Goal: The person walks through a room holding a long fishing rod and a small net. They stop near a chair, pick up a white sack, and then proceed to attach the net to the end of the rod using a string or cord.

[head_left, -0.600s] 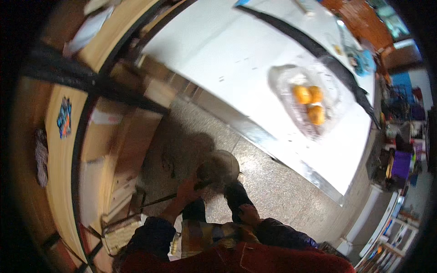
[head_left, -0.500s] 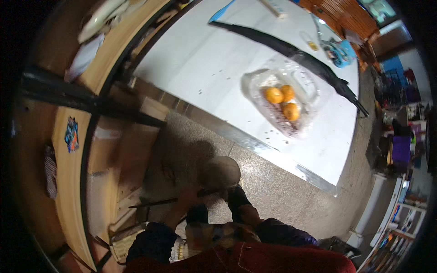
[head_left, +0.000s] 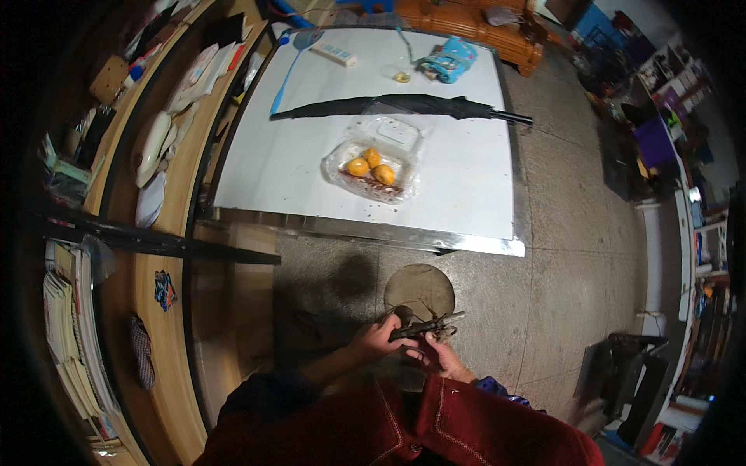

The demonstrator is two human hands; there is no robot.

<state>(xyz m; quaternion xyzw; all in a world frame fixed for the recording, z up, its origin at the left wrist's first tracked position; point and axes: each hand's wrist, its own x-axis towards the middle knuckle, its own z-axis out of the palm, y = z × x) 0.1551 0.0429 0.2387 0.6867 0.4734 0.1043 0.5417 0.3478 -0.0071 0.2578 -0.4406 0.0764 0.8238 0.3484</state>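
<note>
In front of my body, both hands are on a dark, slim, rod-like thing [head_left: 423, 326] with a pale grey end and thin, wiry pieces beside it. Its exact kind is not clear. My left hand [head_left: 379, 335] is closed round its left end. My right hand [head_left: 443, 361] is just below its right part, with the fingers curled against it; the fingertips are partly hidden. Beyond the hands is a round, brownish seat or stool top [head_left: 420, 289].
A white table [head_left: 264, 163] ahead bears a long black folded umbrella [head_left: 388, 106], a clear plastic box [head_left: 351, 182] with several orange fruits [head_left: 373, 158], and a blue fly swatter [head_left: 289, 78]. Wooden shelves [head_left: 167, 342] stand left, crossed by a dark bar [head_left: 179, 242].
My view has turned and steadied, so the table now lies level ahead. My hands, blurred and low before, have come up together with the dark rod-like thing plainly in them.
</note>
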